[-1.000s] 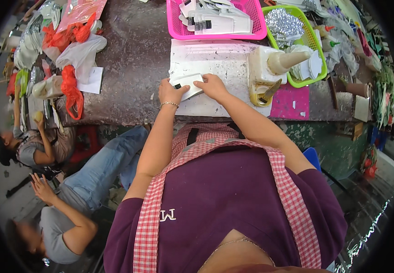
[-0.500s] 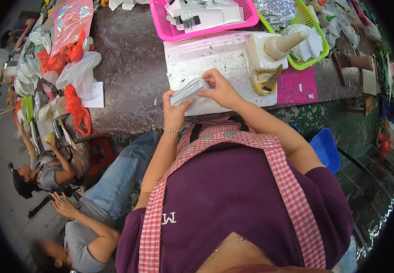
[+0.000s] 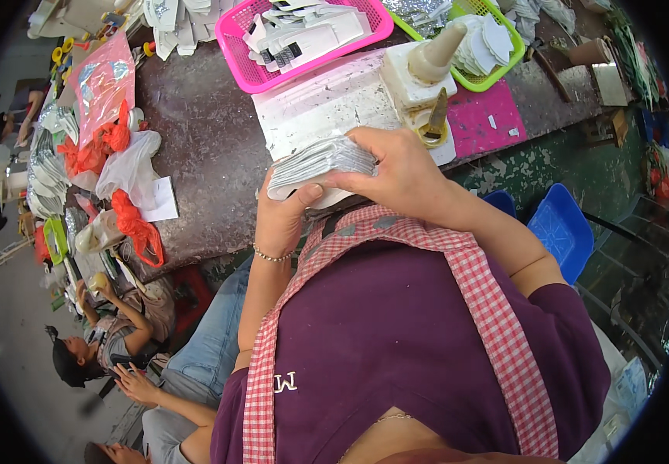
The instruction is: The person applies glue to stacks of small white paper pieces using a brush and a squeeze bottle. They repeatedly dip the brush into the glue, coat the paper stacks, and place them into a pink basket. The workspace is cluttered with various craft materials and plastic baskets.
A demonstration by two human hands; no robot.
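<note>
Passage left, obstacles ahead and right
From our left hand (image 3: pixel 280 214) we could slide over the dark tabletop (image 3: pixel 195 127) to the red bags (image 3: pixel 131 219); the pink basket (image 3: pixel 319 66) bars us ahead, the cone-topped white block (image 3: pixel 406 81) rightward.

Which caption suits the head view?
Left grip and right grip holding a stack of thin white pieces, a pink basket beyond.

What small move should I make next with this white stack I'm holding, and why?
Probably tap the white stack lightly on the white sheet to even its edges: its layers look fanned, the left grip and right grip already hold it from opposite ends, and the sheet lies just beyond it.
</note>
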